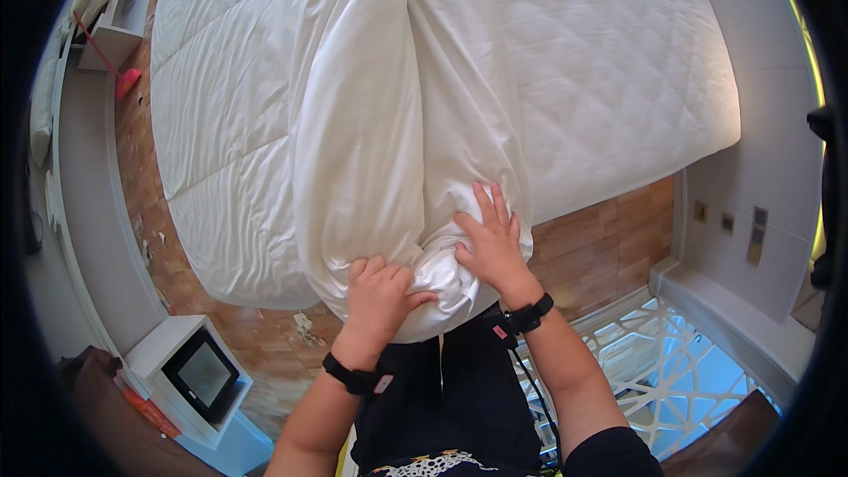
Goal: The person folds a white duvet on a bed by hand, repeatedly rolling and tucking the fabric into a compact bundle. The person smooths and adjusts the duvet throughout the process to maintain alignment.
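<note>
A thick white duvet [361, 112] lies bunched lengthwise down the middle of the bed, its near end hanging over the bed's edge against the person's dark trousers. My left hand [379, 295] has its fingers curled into the cloth at this near end, thumb pointing right. To its right, my right hand [491, 245] rests on the crumpled cloth with fingers apart. Between the hands the fabric is gathered in shiny creases, and a small pale tag [412, 255] shows there. A bare stretch of white mattress [609, 79] is on the right; stitched quilting [225, 126] spreads out on the left.
Wood flooring [589, 245] borders the bed, with torn pale scraps [305, 328] on it. At lower left stands a white cabinet [165, 351] holding a dark-framed panel. A red broom [126, 83] leans at upper left. White latticework [656, 364] and wall switches [757, 235] are on the right.
</note>
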{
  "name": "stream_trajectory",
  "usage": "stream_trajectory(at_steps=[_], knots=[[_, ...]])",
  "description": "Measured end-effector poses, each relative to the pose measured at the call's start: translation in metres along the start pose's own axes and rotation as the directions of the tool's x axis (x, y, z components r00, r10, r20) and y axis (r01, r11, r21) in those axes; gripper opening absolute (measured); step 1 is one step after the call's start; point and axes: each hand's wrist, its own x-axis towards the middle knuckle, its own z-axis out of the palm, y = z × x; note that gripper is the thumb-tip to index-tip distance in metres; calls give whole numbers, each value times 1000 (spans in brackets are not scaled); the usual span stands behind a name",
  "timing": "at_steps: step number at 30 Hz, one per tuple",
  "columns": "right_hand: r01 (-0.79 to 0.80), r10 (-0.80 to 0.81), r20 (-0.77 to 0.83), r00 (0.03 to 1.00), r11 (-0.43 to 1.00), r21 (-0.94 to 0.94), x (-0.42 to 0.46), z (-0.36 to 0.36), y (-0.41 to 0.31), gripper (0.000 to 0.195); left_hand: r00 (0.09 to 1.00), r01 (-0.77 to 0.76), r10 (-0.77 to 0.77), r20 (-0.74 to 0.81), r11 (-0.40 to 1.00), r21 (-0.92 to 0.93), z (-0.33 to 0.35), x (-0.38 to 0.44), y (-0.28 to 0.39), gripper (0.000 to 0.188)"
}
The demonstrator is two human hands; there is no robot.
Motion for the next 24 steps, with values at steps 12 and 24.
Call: stream_trajectory(at_steps=[12, 24], knots=[[76, -48, -188, 981, 987, 145, 3, 43, 35, 37, 967, 99, -116, -225, 991, -84, -25, -77, -60, 54], [390, -360, -149, 921, 861, 327, 1, 21, -44, 32, 875, 367, -412, -256, 907, -205, -9, -63, -39, 27]])
